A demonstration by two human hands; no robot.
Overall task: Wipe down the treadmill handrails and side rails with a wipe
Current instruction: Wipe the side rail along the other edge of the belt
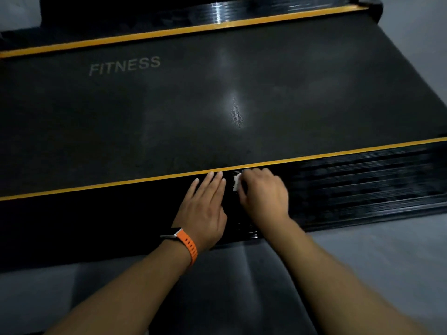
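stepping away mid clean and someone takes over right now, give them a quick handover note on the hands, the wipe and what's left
Left hand: flat, fingers straight, resting on the near side rail.
Right hand: curled round the white wipe, pressing it on that rail just below the yellow stripe, beside the left hand.
Done: cannot tell how much of this rail is wiped.
Left: finish this rail, then the far side rail beyond the belt; handrails are out of view.

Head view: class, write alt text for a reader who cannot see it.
A person's right hand holds a white wipe on a treadmill's black ribbed side rail, while the left hand, an orange-strapped watch on its wrist, rests flat beside it. Beyond lies the dark belt marked FITNESS.
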